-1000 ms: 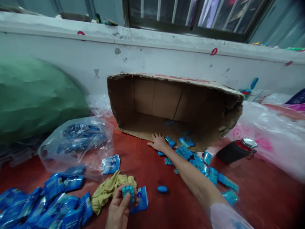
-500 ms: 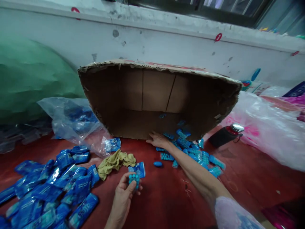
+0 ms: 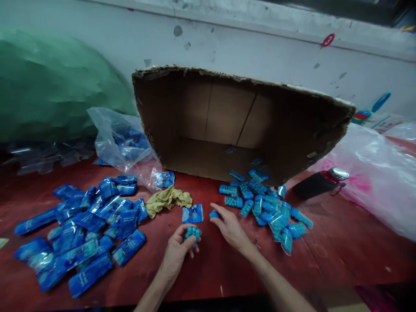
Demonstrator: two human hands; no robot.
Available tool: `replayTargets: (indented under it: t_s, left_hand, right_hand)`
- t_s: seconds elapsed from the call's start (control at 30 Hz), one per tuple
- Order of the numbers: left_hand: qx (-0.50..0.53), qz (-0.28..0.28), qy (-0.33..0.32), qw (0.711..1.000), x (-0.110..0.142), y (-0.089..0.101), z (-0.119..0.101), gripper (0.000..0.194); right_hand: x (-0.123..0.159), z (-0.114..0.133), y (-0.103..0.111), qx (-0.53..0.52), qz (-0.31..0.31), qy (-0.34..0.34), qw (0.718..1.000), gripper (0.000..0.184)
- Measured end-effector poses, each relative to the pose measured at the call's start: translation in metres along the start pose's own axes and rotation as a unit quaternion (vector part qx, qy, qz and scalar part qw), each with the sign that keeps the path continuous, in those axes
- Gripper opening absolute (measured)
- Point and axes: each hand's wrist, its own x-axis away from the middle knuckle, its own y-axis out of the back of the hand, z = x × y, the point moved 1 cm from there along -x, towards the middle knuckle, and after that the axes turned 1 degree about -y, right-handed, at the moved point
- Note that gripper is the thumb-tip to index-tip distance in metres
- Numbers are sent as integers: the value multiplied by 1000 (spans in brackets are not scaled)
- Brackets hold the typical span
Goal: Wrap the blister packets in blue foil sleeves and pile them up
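Note:
My left hand (image 3: 177,251) is closed around a clear container of turquoise balls (image 3: 192,234), the balls showing above the thumb. To its right, my right hand (image 3: 232,227) hovers low at the table, thumb and forefinger apart. Between those fingers lies a small blue oval cap (image 3: 213,214); contact with it is hard to make out. A flat blue printed pouch (image 3: 193,213) rests just beyond my left hand. Several clear packs of turquoise balls with blue ends (image 3: 273,210) are heaped to the right, spilling from the box's mouth.
A large cardboard box (image 3: 195,162) lies on its side at the back. Filled blue packets (image 3: 87,221) pile up on the left, beside a yellow-green cloth (image 3: 169,200) and a clear plastic bag (image 3: 113,125). A dark bottle (image 3: 313,184) leans at the right.
My right hand has drawn back from the box's front edge to the blue cap, fingers apart. My left hand keeps its hold on the container. The view has shifted left.

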Motion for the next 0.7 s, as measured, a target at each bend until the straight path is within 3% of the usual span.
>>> replayTargets:
  t_s: [0.07,0.13,0.23,0.37,0.57,0.7]
  left_hand:
    - [-16,15,-7,1000,2,-2,1,30]
    - [-28,32,-17,999,4,-4,1,27]
    - [-46,47,-28,997,8,-6,-1,22]
    - [-49,40,-36,997,15,-5,-4,21]
    - [-39,37,-51,997,24,-2,-4,42]
    - [-29,13,-51,998,31,-4,-9,43]
  right_hand:
    - [4,13,-7,-157,-19,-10,987,34]
    - [10,29,-12,-214,-12,-4,977,29]
    - [20,45,-14,-166,4,19,986,25]
    - [29,54,-7,-95,55,28,994,33]
    - [31,65,-1,-124,88,-3,988,28]
    - [32,72,-4,-135,95,15,986,30]
